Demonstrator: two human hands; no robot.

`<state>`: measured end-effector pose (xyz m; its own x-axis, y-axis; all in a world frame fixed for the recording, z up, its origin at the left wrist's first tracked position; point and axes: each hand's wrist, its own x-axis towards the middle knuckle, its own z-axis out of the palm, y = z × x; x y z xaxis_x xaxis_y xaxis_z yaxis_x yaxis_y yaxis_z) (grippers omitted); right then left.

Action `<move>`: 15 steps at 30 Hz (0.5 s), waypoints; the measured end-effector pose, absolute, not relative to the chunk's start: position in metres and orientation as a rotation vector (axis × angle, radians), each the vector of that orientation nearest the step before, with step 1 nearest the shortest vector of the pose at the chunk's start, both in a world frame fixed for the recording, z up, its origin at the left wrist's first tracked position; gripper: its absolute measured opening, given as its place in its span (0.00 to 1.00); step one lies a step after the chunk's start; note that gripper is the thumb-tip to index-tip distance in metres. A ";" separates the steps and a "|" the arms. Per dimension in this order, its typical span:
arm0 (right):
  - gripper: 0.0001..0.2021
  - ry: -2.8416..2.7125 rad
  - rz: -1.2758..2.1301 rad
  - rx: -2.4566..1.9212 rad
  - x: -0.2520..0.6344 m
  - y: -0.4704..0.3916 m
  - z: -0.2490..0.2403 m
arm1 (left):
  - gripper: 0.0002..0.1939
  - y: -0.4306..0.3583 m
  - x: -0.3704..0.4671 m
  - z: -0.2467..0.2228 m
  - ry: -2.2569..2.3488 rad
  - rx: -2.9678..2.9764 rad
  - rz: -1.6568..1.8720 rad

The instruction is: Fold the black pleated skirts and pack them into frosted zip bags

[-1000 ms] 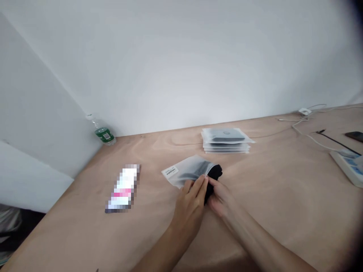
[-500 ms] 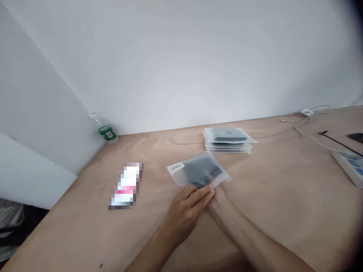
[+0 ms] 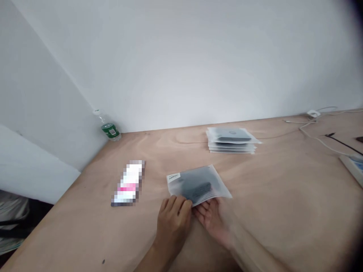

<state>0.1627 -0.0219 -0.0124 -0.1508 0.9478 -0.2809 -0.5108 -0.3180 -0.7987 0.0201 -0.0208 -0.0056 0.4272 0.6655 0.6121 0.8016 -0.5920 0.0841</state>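
A frosted plastic pouch [image 3: 198, 183] with a dark flat item inside and a white label at its upper left lies tilted in front of me. My left hand [image 3: 174, 219] pinches its near edge, fingers curled over it. Palm up, my right hand [image 3: 211, 219] reaches under the near right edge of the pouch, with its fingertips partly hidden beneath. Its fingers are spread rather than wrapped round. Behind the pouch stands a stack of similar frosted pouches [image 3: 232, 140].
A pixelated phone-like object [image 3: 129, 183] lies on the wooden table [image 3: 283, 196] at the left. A bottle with a green label [image 3: 110, 130] stands by the wall. White cables [image 3: 309, 130] and a power strip [image 3: 353, 168] are at the right.
The pouch has come nearer to me and turned slightly. My left hand has curled its fingers on the near edge. My right hand has drawn back, and its palm now shows.
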 end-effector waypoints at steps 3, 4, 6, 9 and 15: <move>0.16 -0.538 1.978 -1.096 0.187 -0.044 0.003 | 0.11 -0.019 0.016 -0.008 -1.294 -2.462 -0.817; 0.17 -0.628 2.021 -1.160 0.196 -0.047 0.011 | 0.11 -0.019 0.015 -0.010 -1.289 -2.465 -0.794; 0.18 -1.016 1.871 -1.266 0.208 -0.042 0.027 | 0.11 -0.019 0.013 -0.013 -1.270 -2.479 -0.754; 0.18 -1.666 1.095 -1.335 0.207 -0.013 0.036 | 0.11 -0.017 0.011 -0.017 -1.231 -2.506 -0.706; 0.31 -2.441 0.180 -1.427 0.173 0.024 -0.010 | 0.08 -0.017 -0.007 -0.017 -1.207 -2.565 -0.675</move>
<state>0.1730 0.0239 -0.0104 -0.4575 0.8667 0.1988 0.8282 0.4967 -0.2594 -0.0067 -0.0170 -0.0172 0.5555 0.6672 0.4962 0.7720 -0.6356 -0.0096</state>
